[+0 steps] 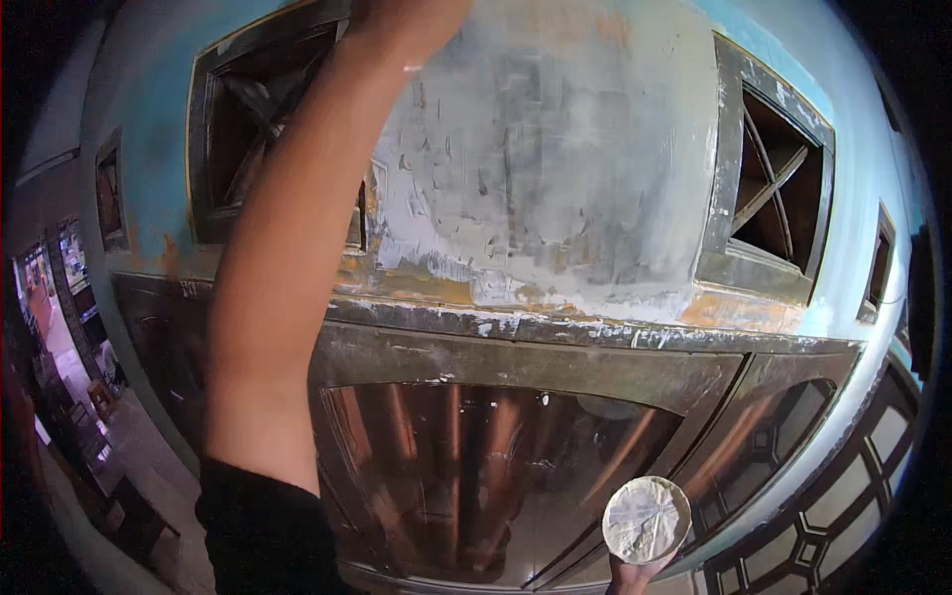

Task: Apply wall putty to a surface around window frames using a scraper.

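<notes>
My left arm, in a dark sleeve, reaches up across the picture; only the base of my left hand [421,20] shows at the top edge, against the grey patched wall [535,149], its fingers out of sight. At the lower right my right hand [635,575] grips a round pale container [645,519] from below, with off-white, creased material in it. The wall carries uneven grey and white filler, with orange and light-blue paint around it.
Square openings with crossed bars [769,178] flank the patch. Below runs a dark wooden frame with glazed panels [476,466], smudged white. A patterned gate [843,496] stands at lower right. At far left an opening [45,327] shows a walkway and furniture.
</notes>
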`<state>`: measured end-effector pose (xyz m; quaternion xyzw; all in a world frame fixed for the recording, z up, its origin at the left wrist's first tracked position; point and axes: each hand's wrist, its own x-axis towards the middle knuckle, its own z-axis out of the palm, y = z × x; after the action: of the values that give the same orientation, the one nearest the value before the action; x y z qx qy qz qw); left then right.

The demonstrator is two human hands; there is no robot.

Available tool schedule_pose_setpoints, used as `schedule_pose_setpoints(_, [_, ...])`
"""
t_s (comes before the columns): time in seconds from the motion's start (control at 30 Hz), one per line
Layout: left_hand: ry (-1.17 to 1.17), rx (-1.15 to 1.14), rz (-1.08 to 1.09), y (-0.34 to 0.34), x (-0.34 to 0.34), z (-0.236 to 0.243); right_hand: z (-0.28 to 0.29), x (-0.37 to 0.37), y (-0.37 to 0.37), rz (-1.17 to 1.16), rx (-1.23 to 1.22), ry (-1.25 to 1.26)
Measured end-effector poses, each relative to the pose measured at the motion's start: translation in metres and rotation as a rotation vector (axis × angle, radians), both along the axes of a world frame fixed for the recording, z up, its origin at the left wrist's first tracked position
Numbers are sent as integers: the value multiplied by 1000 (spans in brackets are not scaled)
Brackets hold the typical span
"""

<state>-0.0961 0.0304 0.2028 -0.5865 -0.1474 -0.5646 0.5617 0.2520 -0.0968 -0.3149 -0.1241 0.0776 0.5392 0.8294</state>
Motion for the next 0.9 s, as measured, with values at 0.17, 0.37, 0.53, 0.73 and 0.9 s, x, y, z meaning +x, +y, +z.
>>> schedule_pose_setpoints(0.17, [-42,-92,326,26,2,11,-1,7,-7,-26,21,75])
schedule_pose_setpoints(0.37, [126,-190,198,29,12,-119,-4,13,-5,-31,39,160])
schedule_pose_setpoints(0.53, [194,-328,233,-12,30,-189,-10,11,1,58,187,121])
schedule_pose_setpoints(0.73, [166,-5,-31,7,40,-61,-19,21,9,116,213,66])
schedule_pose_setpoints(0.9, [45,-192,87,5,57,-30,-6,22,11,113,273,16])
